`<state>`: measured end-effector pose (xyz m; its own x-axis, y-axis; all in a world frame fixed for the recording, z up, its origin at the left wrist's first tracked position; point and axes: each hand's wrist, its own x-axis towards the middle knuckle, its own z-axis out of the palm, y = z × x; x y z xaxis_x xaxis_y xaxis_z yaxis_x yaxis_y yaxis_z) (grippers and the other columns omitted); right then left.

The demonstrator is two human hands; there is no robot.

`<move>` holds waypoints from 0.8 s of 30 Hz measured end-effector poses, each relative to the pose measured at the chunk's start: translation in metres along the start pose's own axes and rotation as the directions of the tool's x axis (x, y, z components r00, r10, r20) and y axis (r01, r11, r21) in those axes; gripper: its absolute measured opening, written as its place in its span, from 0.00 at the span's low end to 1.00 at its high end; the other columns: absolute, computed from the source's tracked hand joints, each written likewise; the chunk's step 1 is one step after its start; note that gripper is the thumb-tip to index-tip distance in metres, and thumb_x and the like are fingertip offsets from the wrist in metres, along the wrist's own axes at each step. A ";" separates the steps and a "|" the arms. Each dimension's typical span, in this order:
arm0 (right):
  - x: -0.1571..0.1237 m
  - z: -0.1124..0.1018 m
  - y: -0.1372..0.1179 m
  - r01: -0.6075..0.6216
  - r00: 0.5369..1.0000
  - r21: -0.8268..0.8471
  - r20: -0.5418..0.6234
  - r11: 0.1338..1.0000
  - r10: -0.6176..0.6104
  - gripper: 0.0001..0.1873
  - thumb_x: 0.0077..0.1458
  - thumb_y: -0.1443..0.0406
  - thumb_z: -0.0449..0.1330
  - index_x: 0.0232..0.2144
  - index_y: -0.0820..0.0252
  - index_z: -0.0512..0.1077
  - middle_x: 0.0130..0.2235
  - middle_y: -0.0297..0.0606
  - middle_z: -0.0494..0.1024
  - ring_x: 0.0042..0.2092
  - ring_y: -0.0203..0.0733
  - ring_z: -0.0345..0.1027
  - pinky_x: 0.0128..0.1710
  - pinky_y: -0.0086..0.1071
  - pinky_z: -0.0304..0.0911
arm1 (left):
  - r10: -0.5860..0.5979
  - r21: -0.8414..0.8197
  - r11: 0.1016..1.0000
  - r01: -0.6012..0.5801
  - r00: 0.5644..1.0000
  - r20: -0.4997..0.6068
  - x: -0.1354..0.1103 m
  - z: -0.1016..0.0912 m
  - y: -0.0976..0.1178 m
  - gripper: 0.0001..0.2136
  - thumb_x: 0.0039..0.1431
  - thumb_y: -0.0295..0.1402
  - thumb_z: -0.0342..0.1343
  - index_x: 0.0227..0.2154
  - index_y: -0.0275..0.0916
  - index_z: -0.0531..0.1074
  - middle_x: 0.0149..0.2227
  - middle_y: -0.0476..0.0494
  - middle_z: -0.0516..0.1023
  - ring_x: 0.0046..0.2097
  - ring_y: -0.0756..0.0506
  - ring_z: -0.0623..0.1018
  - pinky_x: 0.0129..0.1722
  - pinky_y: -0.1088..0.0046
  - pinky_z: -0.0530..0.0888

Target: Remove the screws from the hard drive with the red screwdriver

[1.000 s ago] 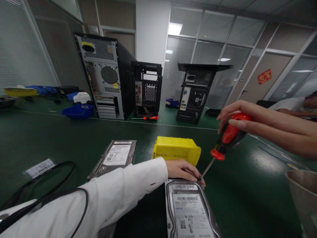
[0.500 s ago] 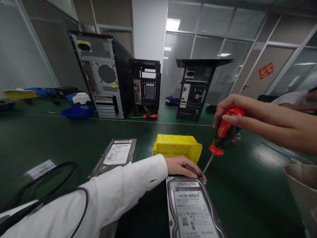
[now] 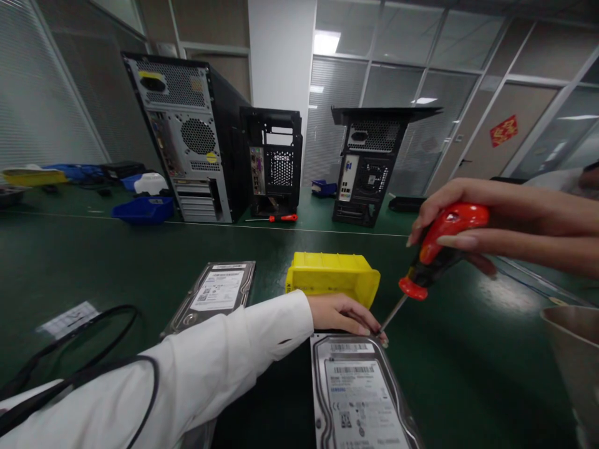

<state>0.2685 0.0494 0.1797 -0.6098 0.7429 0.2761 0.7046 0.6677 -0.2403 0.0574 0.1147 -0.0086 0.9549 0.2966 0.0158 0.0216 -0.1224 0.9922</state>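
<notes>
A silver hard drive [image 3: 358,399] with a white label lies on the green table at the bottom centre. My left hand [image 3: 339,313] is closed over its far edge, fingertips bent down at the far right corner. In my right hand [image 3: 519,209] is a red and black screwdriver [image 3: 437,246], tilted with its handle to the right. Its shaft runs down to that same corner, beside my left fingertips. Where exactly the tip sits is hard to see behind the fingers. A yellow plastic bin [image 3: 332,271] stands right behind my left hand.
Another hard drive [image 3: 218,290] lies to the left, beyond my sleeve. Computer cases [image 3: 199,137] stand at the back, with a second screwdriver [image 3: 281,218] before them. A black cable [image 3: 105,362] crosses my left arm. A pale container [image 3: 573,349] is at the right edge.
My right hand and the screwdriver handle have shifted right and slightly down, so the screwdriver leans more. My left hand remains at the drive's far edge.
</notes>
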 end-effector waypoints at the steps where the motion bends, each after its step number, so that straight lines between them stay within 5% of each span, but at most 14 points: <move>1: 0.002 0.000 0.001 0.031 0.999 0.014 0.043 0.999 -0.032 0.17 0.54 0.51 0.50 0.44 0.48 0.65 0.39 0.32 0.72 0.38 0.34 0.70 0.32 0.22 0.71 | 0.000 -0.001 1.000 0.000 1.000 -0.001 0.000 0.000 0.000 0.24 0.48 0.49 0.57 0.39 0.31 0.72 0.46 0.37 0.74 0.48 0.44 0.73 0.51 0.67 0.66; 8: 0.011 0.003 0.004 0.093 0.996 -0.036 0.001 0.995 -0.093 0.15 0.54 0.52 0.52 0.41 0.50 0.67 0.35 0.32 0.72 0.34 0.33 0.71 0.25 0.20 0.69 | -0.003 -0.026 1.000 0.003 1.000 -0.017 0.001 0.000 -0.003 0.23 0.48 0.48 0.57 0.38 0.32 0.71 0.46 0.37 0.74 0.48 0.44 0.73 0.51 0.66 0.66; 15: 0.010 0.002 0.002 0.101 0.995 0.056 0.005 0.993 -0.102 0.16 0.51 0.53 0.56 0.39 0.53 0.69 0.29 0.30 0.73 0.18 0.26 0.63 0.13 0.17 0.62 | -0.002 -0.030 1.000 0.001 1.000 -0.013 0.000 0.000 0.000 0.22 0.49 0.46 0.57 0.38 0.31 0.71 0.45 0.37 0.74 0.47 0.45 0.73 0.51 0.68 0.66; 24: 0.019 0.008 -0.005 -0.004 0.993 -0.260 -0.118 0.966 -0.027 0.29 0.49 0.41 0.49 0.28 0.61 0.71 0.19 0.32 0.68 0.17 0.29 0.61 0.13 0.20 0.55 | -0.004 -0.053 0.999 0.003 1.000 -0.024 0.000 0.001 -0.001 0.21 0.49 0.46 0.58 0.38 0.32 0.72 0.45 0.38 0.74 0.48 0.45 0.73 0.51 0.68 0.66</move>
<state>0.2508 0.0607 0.1786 -0.5817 0.7137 0.3903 0.7773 0.6291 0.0082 0.0581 0.1138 -0.0099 0.9473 0.3199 0.0149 0.0085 -0.0716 0.9974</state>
